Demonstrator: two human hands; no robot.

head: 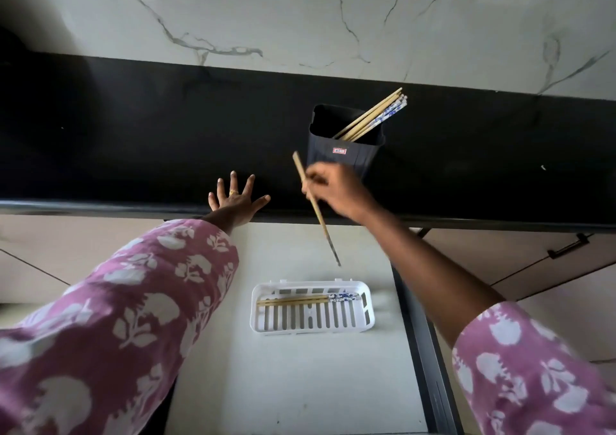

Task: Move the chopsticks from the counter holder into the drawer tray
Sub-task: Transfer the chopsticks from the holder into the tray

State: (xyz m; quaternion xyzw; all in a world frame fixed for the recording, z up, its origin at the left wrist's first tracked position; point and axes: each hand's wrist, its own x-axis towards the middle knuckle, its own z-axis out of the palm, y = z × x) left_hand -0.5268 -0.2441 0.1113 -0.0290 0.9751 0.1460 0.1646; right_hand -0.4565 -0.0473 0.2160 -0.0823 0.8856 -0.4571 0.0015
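Midway, the right hand (333, 189) gripped a wooden chopstick (316, 208) bound, seemingly, for the white slotted plastic tray (365, 314), left hand (235, 196) spread flat on the black tabletop (133, 141).

Glossy black stone counter (133, 134) here, and a white marble wall (300, 17) streaked with grey veins. The near-black plastic holder (336, 164) shows a small red-and-white label (339, 150). Its pale tan wooden chopsticks (370, 119) have blue-and-white patterned tops, same as the tan pair (293, 300) in the white slotted plastic tray (316, 330). The single tan chopstick (320, 216) darkens at its tip. Mauve-pink sleeves (116, 301), white floral print, and a gold ring (234, 191)!
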